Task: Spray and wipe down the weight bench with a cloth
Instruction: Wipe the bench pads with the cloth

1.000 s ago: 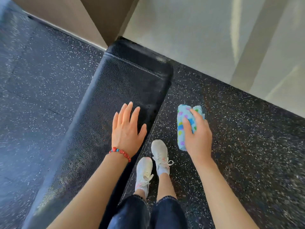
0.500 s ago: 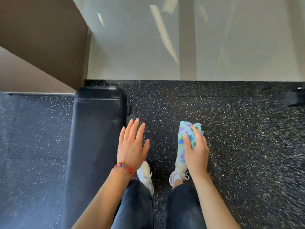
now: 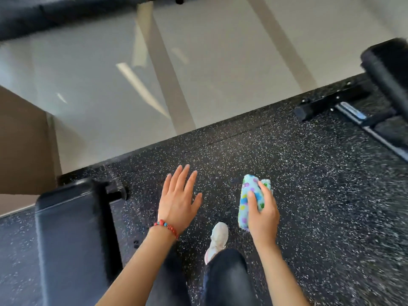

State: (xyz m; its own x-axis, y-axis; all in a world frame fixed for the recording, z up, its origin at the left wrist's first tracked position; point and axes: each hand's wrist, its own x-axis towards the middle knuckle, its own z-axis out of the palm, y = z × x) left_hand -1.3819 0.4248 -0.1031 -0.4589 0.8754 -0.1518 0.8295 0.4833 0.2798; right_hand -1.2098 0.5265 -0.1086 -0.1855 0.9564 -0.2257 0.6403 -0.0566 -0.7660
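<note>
The black padded weight bench (image 3: 70, 235) lies at the lower left, its end pointing away from me. My left hand (image 3: 177, 199) hovers flat with fingers spread over the speckled floor, to the right of the bench and not touching it; a red bead bracelet circles the wrist. My right hand (image 3: 262, 212) grips a folded light-blue cloth with coloured dots (image 3: 249, 199), held above the floor. No spray bottle is in view.
Black speckled rubber flooring (image 3: 309, 206) covers the middle and right. A second black bench with a metal frame (image 3: 362, 107) stands at the upper right. Pale smooth floor (image 3: 198, 74) lies beyond. My legs and a white shoe (image 3: 217, 239) are below.
The view has swung right and up: the bench slid to the lower left and another bench came into view. My left hand is off the bench and over the floor. The cloth stays gripped.
</note>
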